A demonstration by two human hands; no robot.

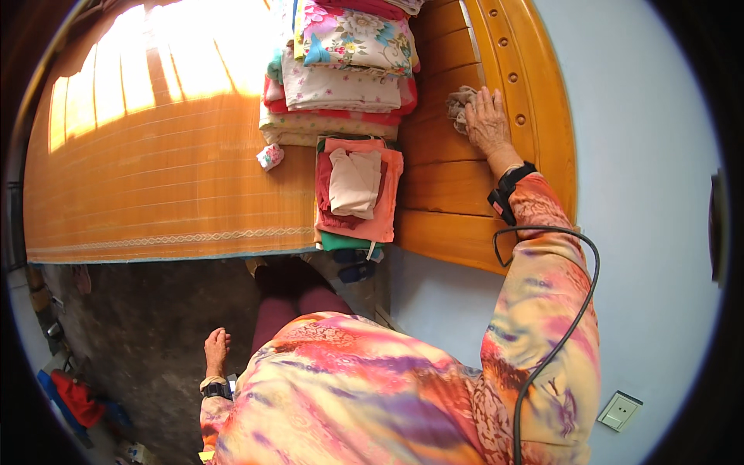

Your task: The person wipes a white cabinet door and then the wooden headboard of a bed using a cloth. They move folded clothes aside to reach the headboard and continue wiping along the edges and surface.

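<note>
My right hand presses a crumpled grey-brown cloth flat against the varnished wooden headboard of a bed. Its fingers point up toward the raised side edge, where a row of round studs runs. My left hand hangs low at my side above the dark floor, its fingers curled in, and no object shows in it. Close to the headboard, folded clothes lie in a pile on the bed mat. Folded floral bedding is stacked beyond them.
A small balled floral cloth lies on the mat. A black cable loops along my right sleeve. Dark slippers sit under the bed's edge. On the pale wall is a switch with a socket. Red cloth lies at lower left.
</note>
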